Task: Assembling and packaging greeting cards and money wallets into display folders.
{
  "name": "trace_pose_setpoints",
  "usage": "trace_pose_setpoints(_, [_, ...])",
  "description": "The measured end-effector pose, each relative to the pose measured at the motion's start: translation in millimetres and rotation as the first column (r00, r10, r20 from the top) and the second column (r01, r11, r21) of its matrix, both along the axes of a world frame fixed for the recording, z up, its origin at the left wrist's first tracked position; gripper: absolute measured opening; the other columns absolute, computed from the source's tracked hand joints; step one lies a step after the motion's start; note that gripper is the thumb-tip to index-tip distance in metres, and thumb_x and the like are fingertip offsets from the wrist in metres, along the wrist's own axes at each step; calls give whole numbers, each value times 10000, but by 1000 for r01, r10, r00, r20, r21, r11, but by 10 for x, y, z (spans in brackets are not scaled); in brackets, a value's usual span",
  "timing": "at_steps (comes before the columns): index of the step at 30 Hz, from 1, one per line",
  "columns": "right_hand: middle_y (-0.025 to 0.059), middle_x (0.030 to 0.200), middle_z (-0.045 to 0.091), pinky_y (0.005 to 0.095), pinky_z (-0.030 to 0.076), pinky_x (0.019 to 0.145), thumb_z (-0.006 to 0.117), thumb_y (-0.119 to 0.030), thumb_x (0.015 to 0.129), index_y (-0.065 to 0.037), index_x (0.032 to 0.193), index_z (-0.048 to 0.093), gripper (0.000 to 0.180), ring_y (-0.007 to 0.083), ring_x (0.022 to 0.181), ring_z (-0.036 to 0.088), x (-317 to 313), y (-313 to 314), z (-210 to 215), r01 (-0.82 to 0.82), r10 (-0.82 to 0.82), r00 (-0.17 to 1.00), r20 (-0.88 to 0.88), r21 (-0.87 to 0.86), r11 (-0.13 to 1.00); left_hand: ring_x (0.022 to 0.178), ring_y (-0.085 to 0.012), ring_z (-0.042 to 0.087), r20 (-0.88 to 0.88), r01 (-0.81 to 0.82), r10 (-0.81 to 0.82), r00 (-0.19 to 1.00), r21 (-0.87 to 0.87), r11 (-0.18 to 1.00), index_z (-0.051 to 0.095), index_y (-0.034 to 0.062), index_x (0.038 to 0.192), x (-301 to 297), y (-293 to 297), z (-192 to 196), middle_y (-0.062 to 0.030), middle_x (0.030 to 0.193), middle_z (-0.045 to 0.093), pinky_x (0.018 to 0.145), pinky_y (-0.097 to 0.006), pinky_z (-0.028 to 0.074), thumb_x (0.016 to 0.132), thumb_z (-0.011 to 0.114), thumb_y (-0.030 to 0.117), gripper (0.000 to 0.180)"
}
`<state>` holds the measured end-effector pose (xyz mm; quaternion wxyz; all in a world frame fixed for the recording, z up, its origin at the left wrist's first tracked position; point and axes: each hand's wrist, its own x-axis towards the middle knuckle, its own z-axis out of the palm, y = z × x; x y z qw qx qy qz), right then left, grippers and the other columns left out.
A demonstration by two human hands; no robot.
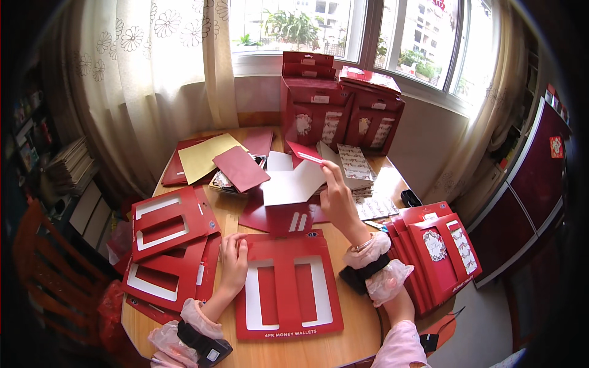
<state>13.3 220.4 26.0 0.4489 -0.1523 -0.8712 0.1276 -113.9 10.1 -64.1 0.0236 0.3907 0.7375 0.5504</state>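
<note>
In front of me a red window box (285, 288) lies flat, with two white-edged cut-outs and a red strip between them. At its upper left edge rests my left hand (234, 260), fingers loosely bent and nothing visible in them. My right hand (337, 196) is raised above the far end of the box, its fingertips pinching a red card (307, 153) with a white edge. Below that card an unfolded white card (293, 187) stands out, partly behind the right hand; whether the fingers touch it I cannot tell.
Stacked red window boxes (169, 224) lie at the left, and filled ones (437, 251) lean at the right. More filled boxes (319, 113) stand by the window. Yellow envelopes (208, 158), dark red envelopes (241, 168) and patterned cards (354, 161) cover the far table.
</note>
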Motion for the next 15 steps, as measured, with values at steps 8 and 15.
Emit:
trace_pose_setpoints(8, [144,1123,477,384,489,729,575,95,672,39,1033,466,381,365,891,556,186,-98,457,43,-30,993,-112,119,992,1003,-259,439,89,-21,7,996,158,987,523,-6,953,-32,27,-4,-129,1016,468,893,-329,331,873,412,148,206])
trace_pose_setpoints(15, [93,926,549,335,483,608,636,62,661,-50,989,517,366,265,723,580,394,-415,771,71,-26,972,-235,184,980,950,-177,514,62,209,-239,969,307,928,529,-5,959,74,-24,217,-98,982,547,856,-282,381,901,433,198,231])
